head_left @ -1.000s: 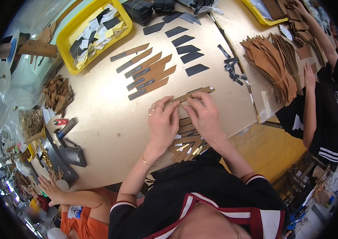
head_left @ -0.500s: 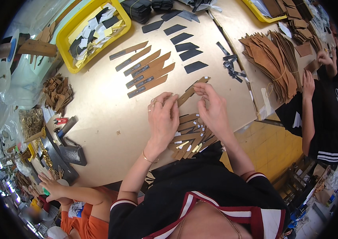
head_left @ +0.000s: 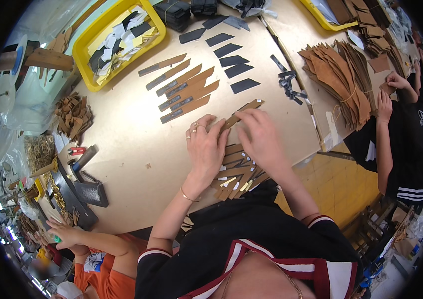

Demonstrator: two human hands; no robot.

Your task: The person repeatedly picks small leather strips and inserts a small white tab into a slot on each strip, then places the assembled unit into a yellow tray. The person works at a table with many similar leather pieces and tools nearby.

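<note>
Between my hands a narrow brown leather strip (head_left: pixel 255 104) slants away to the upper right, with a dark piece along its edge and a small white tag at its far end. My left hand (head_left: pixel 205 144) grips its near end with thumb and fingers. Bent fingers of my right hand (head_left: pixel 262 139) press on its middle; that hand is slightly blurred and its thumb is partly hidden. Just below lies a pile of similar tagged strips (head_left: pixel 241 172), close to my body. Several brown strips with dark ends (head_left: pixel 191 82) are laid out in a slanted row beyond my left hand.
Black slanted pieces (head_left: pixel 244 85) form a column ahead, with small black bits (head_left: pixel 291 87) to their right. A yellow tray (head_left: pixel 87 74) of scraps stands far left. Bundled brown leather (head_left: pixel 333 79) lies right. A hammer (head_left: pixel 84 159) rests left. Co-workers sit on both sides.
My right hand has slid a little down and left along the strip, closer to my left hand. The strip's far end has dipped slightly. My left hand has barely moved.
</note>
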